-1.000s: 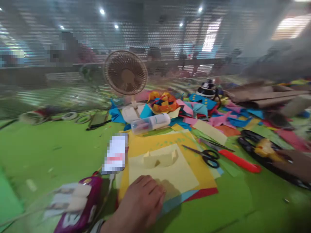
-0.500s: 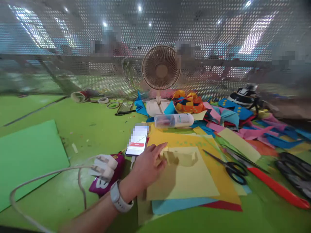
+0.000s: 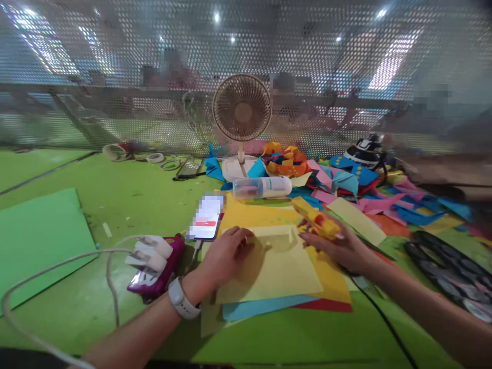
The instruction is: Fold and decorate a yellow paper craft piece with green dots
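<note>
A pale yellow paper sheet (image 3: 269,279) lies on a stack of coloured paper. Along its upper part runs a small raised pale yellow paper strip (image 3: 282,243). My left hand (image 3: 226,256), with a white watch on the wrist, rests at the strip's left end, its fingers curled and pressed together there; the fingertips are partly hidden. My right hand (image 3: 338,246) grips a yellow glue gun (image 3: 321,220) over the sheet's right side. A black cord runs down from near that hand. The glue gun's nozzle is hard to make out.
Left of the stack are a phone (image 3: 207,218) on a cable and a purple power bank (image 3: 169,277) with white plugs. A clear bottle (image 3: 263,188) lies behind the stack, before a fan (image 3: 242,110). Paper scraps (image 3: 388,205) and a black openwork object (image 3: 442,266) are at right.
My right hand has come into view from the right, holding the glue gun. My left hand stays by the strip's left end. The whole view has shifted slightly.
</note>
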A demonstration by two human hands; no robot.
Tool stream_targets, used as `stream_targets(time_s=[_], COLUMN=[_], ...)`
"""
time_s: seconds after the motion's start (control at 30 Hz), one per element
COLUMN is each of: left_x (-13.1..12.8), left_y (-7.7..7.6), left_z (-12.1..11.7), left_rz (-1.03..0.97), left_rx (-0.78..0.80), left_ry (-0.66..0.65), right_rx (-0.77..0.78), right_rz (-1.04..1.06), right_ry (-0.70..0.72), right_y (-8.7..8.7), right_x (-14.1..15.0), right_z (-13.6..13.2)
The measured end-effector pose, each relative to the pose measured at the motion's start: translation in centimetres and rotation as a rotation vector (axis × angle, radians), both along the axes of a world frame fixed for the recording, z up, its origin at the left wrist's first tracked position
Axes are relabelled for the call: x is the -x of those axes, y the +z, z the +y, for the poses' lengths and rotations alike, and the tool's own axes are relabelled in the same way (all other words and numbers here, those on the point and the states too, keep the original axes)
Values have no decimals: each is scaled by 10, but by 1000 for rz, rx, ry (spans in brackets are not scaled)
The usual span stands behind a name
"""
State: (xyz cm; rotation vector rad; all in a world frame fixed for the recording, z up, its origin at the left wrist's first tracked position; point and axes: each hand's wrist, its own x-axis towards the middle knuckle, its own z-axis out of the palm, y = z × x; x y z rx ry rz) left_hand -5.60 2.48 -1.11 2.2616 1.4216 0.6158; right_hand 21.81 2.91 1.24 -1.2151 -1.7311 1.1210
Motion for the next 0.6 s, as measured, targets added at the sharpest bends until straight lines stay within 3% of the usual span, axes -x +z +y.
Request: stream_targets(time_s=[0.17, 0.27, 0.6], left_x=[3, 3, 5], left_y=[0, -1, 0], left_z=[2, 3, 5], left_rz=[13, 27, -62], left_rx=[-49, -54, 38], left_ry=[-62, -60, -62], right_rx=[-208, -287, -404], right_rz=[-204, -348, -423], right_ry=[183, 179, 153], right_y=[-13, -18, -16], right_x=[28, 29, 29], right_z=[21, 24, 19])
